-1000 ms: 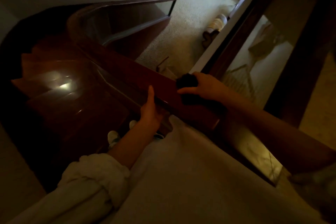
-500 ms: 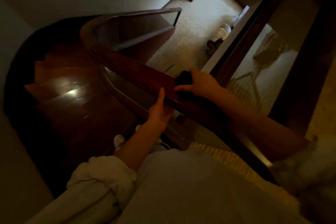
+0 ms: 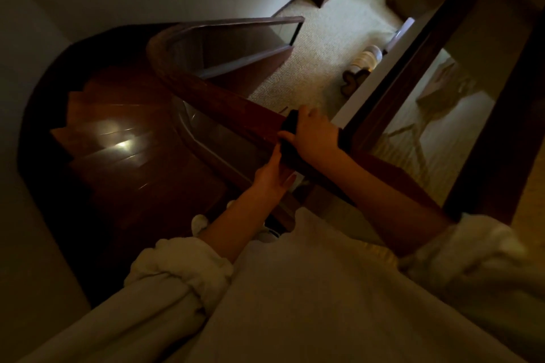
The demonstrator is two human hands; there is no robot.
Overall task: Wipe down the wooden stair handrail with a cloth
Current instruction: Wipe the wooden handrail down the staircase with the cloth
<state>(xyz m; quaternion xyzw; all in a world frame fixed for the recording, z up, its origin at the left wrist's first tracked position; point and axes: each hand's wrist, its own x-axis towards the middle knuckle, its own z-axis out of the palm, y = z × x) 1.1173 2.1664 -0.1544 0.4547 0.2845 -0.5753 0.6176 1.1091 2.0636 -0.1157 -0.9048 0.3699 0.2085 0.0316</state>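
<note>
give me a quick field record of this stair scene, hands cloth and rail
handrail: dark wood, curves down to the left
right hand: grips the dark cloth, pressed over the handrail
left hand: flat against the handrail's near side, fingers straight
stairs: glossy dark wood, light glare
lighting: dim

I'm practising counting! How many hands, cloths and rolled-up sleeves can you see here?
Hands: 2, left hand, right hand
Cloths: 1, dark cloth
Rolled-up sleeves: 2, left sleeve, right sleeve
Total: 5
</note>
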